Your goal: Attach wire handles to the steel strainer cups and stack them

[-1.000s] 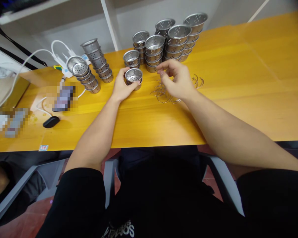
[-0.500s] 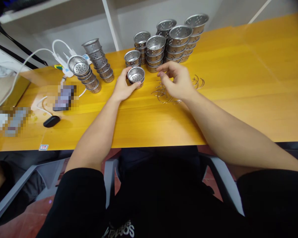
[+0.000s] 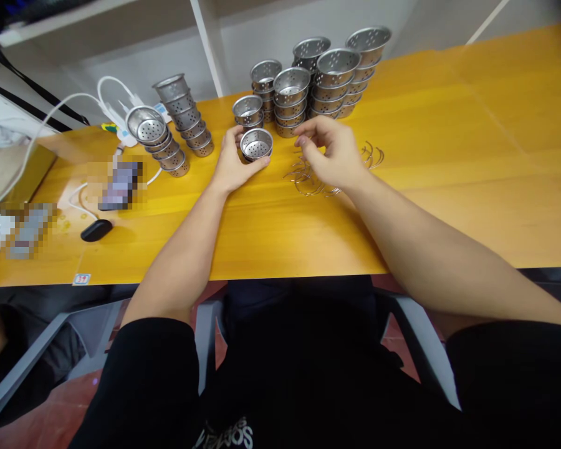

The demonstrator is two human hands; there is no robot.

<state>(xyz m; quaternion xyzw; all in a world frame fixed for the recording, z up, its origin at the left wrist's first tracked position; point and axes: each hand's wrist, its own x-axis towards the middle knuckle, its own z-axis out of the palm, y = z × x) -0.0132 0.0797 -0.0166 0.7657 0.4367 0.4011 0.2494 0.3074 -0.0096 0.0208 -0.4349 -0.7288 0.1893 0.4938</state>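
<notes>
left hand (image 3: 231,163) still grips perforated metal cup (image 3: 256,144), nudged nearer | right hand (image 3: 333,154) stays loosely curled, pinching nothing, over wire hooks (image 3: 308,178)

Head-worn camera, facing forward and down, table (image 3: 280,237) near, edges blurred

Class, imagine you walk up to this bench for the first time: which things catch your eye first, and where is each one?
The stacks of perforated metal cups at the table's far edge stand out first, with two leaning stacks to their left. In the middle, the left hand holds a single cup on the yellow table. The right hand hovers over a heap of thin wire hoops, fingers pinched.
</notes>
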